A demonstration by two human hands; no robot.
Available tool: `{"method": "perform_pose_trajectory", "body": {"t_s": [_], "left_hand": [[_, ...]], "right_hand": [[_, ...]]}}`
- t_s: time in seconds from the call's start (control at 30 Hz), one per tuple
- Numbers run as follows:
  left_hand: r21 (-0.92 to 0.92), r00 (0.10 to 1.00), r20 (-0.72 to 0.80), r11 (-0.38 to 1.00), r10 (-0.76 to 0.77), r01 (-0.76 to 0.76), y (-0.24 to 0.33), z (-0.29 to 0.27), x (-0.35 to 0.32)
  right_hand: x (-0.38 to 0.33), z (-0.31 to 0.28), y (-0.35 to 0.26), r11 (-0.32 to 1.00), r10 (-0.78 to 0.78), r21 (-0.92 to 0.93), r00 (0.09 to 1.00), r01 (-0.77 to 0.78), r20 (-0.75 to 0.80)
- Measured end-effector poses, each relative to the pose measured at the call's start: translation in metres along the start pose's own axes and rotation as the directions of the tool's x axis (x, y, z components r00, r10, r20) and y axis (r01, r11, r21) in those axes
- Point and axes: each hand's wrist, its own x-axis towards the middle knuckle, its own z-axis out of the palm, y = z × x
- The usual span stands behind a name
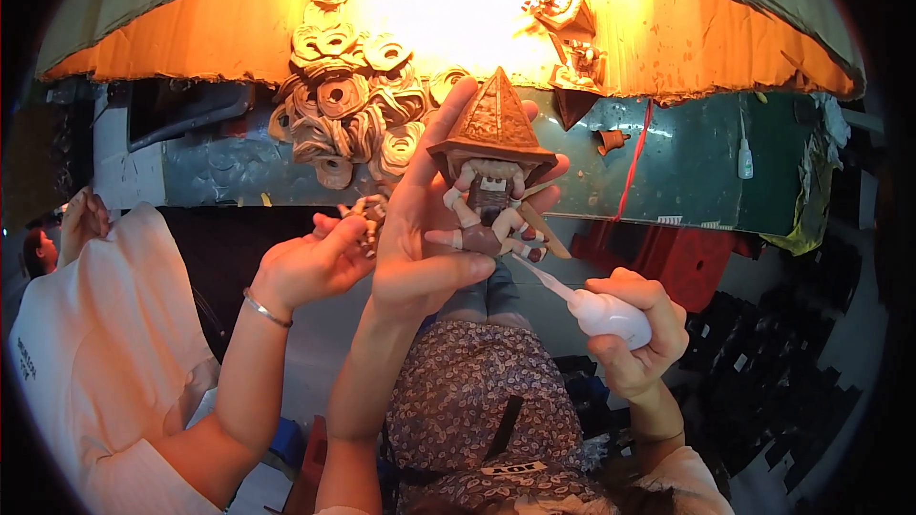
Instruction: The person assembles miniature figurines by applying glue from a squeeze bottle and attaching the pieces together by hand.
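Two hands should go slow: the left hand (420, 253) has its grip closed round the little roofed figure (491, 167), held up by the near edge of the desk (687, 167), and the right hand (637, 336) grips the white glue bottle (611, 315), so dab tiny drops.

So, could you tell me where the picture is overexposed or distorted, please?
Head view: strong glare blows out the cardboard above the figurine; the left hand and the right hand with the glue bottle are readable; edges bend, corners go black.

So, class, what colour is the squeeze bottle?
White bottle, held in the right hand; head view.
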Motion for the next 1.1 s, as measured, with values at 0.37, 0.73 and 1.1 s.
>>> {"method": "perform_pose_trajectory", "body": {"t_s": [0.37, 0.73, 1.1], "left_hand": [[0.034, 0.995, -0.001, 0.994, -0.103, 0.103, 0.011, 0.003, 0.001], [0.049, 0.984, -0.127, 0.991, -0.122, 0.129, 0.007, 0.011, 0.005], [0.048, 0.988, -0.11, 0.992, -0.112, 0.117, 0.005, 0.008, 0.007]], "right_hand": [[0.006, -0.006, -0.005, 0.997, -0.039, -0.072, 0.999, 0.037, -0.032], [0.01, -0.009, -0.009, 0.996, -0.053, -0.077, 0.998, 0.052, -0.015], [0.01, -0.011, -0.012, 0.992, -0.061, -0.115, 0.998, 0.061, 0.008]]}}
